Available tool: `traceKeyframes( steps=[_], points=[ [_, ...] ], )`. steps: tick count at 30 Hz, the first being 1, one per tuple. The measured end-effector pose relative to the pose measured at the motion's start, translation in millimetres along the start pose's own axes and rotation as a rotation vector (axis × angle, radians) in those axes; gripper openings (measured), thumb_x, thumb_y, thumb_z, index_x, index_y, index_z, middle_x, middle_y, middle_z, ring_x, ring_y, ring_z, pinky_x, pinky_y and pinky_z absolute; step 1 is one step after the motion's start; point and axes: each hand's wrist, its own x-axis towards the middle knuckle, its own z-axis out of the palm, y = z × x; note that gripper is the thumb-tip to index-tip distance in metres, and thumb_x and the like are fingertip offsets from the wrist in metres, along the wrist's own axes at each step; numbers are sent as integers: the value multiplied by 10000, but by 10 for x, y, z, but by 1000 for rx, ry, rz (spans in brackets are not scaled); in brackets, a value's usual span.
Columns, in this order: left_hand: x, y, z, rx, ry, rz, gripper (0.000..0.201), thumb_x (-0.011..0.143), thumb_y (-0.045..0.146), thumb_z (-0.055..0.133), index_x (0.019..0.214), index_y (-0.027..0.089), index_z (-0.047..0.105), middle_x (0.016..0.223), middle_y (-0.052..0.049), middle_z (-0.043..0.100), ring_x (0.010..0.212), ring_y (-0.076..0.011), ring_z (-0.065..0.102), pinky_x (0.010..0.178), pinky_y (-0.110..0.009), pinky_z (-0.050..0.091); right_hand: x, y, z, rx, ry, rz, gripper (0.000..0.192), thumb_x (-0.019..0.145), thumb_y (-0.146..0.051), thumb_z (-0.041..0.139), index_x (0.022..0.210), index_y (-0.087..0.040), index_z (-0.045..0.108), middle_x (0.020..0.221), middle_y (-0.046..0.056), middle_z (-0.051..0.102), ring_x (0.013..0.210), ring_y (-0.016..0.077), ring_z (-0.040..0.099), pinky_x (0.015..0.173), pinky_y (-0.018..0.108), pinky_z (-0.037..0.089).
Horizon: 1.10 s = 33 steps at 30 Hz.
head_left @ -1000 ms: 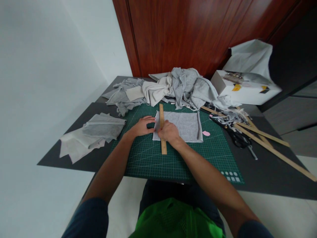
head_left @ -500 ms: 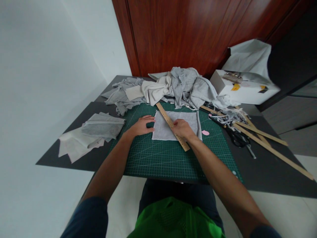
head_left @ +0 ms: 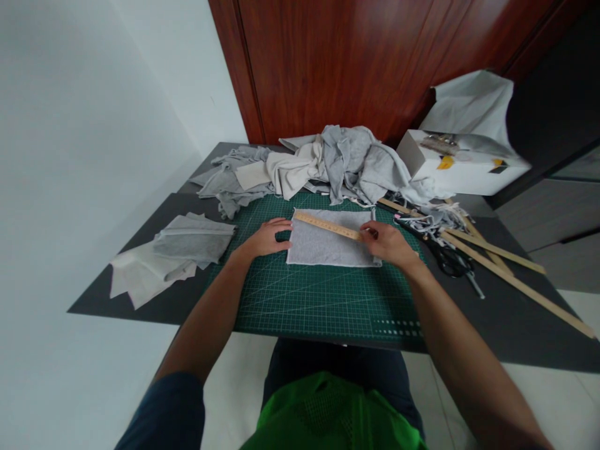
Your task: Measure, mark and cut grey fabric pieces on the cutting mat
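Note:
A grey rectangle of fabric (head_left: 328,250) lies flat on the green cutting mat (head_left: 304,300). Across its upper half a wooden ruler (head_left: 328,225) slants down to the right. My right hand (head_left: 387,242) has its fingers closed on the ruler's right end, above the fabric's right edge, and hides part of that edge. At the fabric's left edge rests my left hand (head_left: 269,239), thumb and fingers spread, fingertips touching the border.
Folded grey and white fabric pieces (head_left: 187,244) lie at left. Heaped cloth (head_left: 337,162) lines the back. Black scissors (head_left: 452,261), cord scraps and wooden strips (head_left: 515,284) are on the right, with a white box (head_left: 464,169) behind. The table's front edge is near my body.
My right hand has moved right, turning the ruler from a steep diagonal to a shallower slant. The ruler's right end is now higher. My left hand stays at the fabric's left edge.

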Motion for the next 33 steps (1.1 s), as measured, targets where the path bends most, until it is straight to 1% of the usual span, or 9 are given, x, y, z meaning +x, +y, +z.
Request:
traceKeyframes(
  steps=[1, 3, 6, 11, 15, 20, 25, 29, 33],
  points=[
    [1, 3, -1, 1, -4, 3, 472, 830, 439, 782, 1246, 216, 761, 1463, -119, 682, 1439, -323, 560, 1245, -543, 405, -31, 49, -12, 20, 7, -8, 305, 981, -315, 586, 1187, -192, 775, 976, 80, 802, 867, 206, 741, 834, 298, 556],
    [3, 7, -1, -1, -6, 6, 476, 830, 430, 783, 1250, 209, 760, 1465, -127, 680, 1437, -326, 563, 1243, -542, 407, -96, 143, -31, 61, -2, -25, 373, 947, -399, 670, 1246, -193, 755, 978, 76, 789, 857, 208, 730, 824, 307, 563],
    [5, 5, -1, -12, -7, -4, 476, 825, 422, 790, 1255, 220, 759, 1468, -116, 679, 1446, -329, 552, 1242, -549, 407, -195, 251, -48, 101, -43, -87, 430, 894, -396, 740, 1284, -214, 745, 1041, 83, 779, 876, 217, 719, 842, 335, 576],
    [3, 0, -7, -17, -12, -4, 481, 822, 428, 805, 1255, 223, 759, 1470, -108, 677, 1439, -319, 556, 1245, -533, 407, -290, 286, -39, 110, -115, -257, 284, 931, -315, 698, 1183, -234, 799, 1108, 111, 771, 996, 250, 723, 966, 397, 563],
    [2, 3, -11, -20, -7, 14, 465, 833, 432, 806, 1240, 211, 763, 1459, -122, 683, 1426, -319, 567, 1242, -527, 411, -284, 263, 43, 65, -91, -387, 264, 958, -314, 685, 1171, -228, 815, 1066, 116, 775, 1027, 262, 714, 998, 416, 545],
    [-3, 21, -13, -14, -7, 15, 459, 838, 412, 793, 1250, 214, 757, 1459, -124, 684, 1436, -327, 564, 1237, -555, 410, -275, 310, 232, 52, -37, -495, 236, 958, -297, 702, 1155, -230, 814, 1078, 107, 779, 1023, 277, 706, 991, 457, 551],
    [-3, 31, -10, -3, 3, 24, 443, 842, 394, 784, 1244, 209, 759, 1457, -124, 685, 1427, -321, 575, 1234, -553, 419, -309, 370, 355, 38, 11, -517, 215, 971, -288, 704, 1155, -242, 806, 1085, 94, 771, 1037, 288, 699, 952, 469, 571],
    [0, 26, -5, -2, 0, 35, 439, 843, 385, 780, 1241, 201, 758, 1451, -133, 687, 1420, -325, 579, 1227, -565, 424, -332, 352, 375, 4, 10, -514, 195, 963, -268, 717, 1128, -222, 810, 1078, 100, 762, 1019, 283, 690, 920, 458, 573],
    [-5, 29, 0, 16, 2, 29, 441, 845, 384, 774, 1244, 197, 754, 1456, -134, 684, 1432, -329, 566, 1232, -571, 412, -330, 335, 396, -11, -13, -530, 194, 972, -264, 706, 1127, -217, 812, 1055, 101, 758, 992, 279, 674, 929, 464, 562]
  ],
)
